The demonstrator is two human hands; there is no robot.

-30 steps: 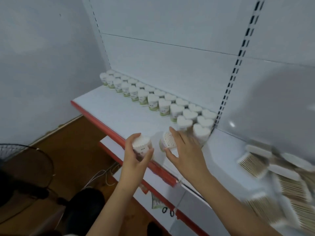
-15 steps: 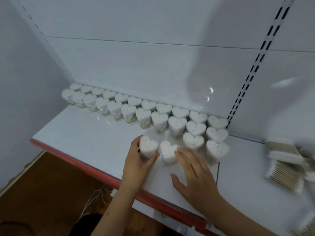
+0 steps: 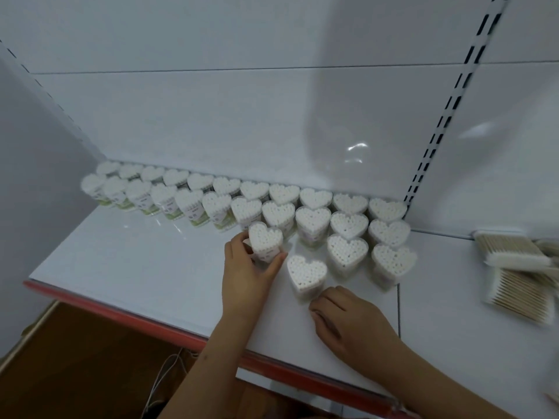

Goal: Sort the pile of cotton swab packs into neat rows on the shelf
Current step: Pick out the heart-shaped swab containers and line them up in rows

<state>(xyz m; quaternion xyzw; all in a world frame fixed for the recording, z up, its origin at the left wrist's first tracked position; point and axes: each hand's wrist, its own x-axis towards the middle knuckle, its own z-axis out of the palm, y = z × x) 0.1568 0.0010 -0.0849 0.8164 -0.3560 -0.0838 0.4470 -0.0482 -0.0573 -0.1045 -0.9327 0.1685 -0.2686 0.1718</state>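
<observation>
My left hand (image 3: 246, 275) grips a heart-shaped swab pack (image 3: 265, 242), thumb on the side nearest the loose pack and fingers (image 3: 237, 244) wrapped around its far side, so it stands upright on the white shelf (image 3: 127, 261) just in front of the second row (image 3: 193, 204). My right hand (image 3: 352, 323) rests on the shelf with fingers curled together, holding nothing, just beside a loose heart pack (image 3: 306, 273) that stands alone nearer the red shelf edge (image 3: 127, 313). Two full rows of heart packs run along the back panel (image 3: 211, 122), with two more packs (image 3: 348, 252) starting a third row. Flat packs of wooden-stick swabs (image 3: 514, 267) lie piled well to the right of the rows.
</observation>
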